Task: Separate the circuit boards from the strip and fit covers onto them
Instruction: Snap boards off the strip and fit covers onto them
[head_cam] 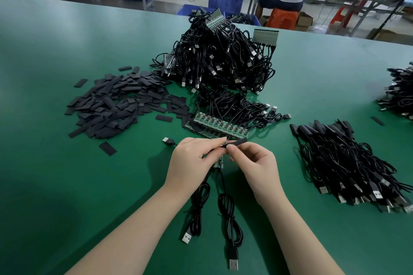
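1. Left hand (pixel 192 161): fingers curled, thumb and forefinger pinching a small green circuit board (pixel 218 162) with a black cable hanging from it, above the near middle of the green bench (pixel 67 174).
2. Right hand (pixel 254 165): fingertips pinching a flat black sleeve cover (pixel 237 141); the cover's open end meets the board end held by the left hand.
3. Two coiled black USB cables (pixel 228 219) trail from the hands toward the near edge, silver plugs flat on the bench.
4. Green strip of unseparated circuit boards (pixel 220 124) lies just beyond the hands, cables attached.
5. Loose heap of flat black covers (pixel 120 105) sits left of centre.
6. Tall tangle of black cables with board strips (pixel 221 53) sits toward the far edge.
7. Pile of covered cable assemblies (pixel 348 163) lies to the right; another cable pile (pixel 400 91) sits at the right edge.
8. No readable writing or labels on anything.
9. Beyond the bench: a person on an orange plastic stool (pixel 282 18), blue plastic crates (pixel 225 2).
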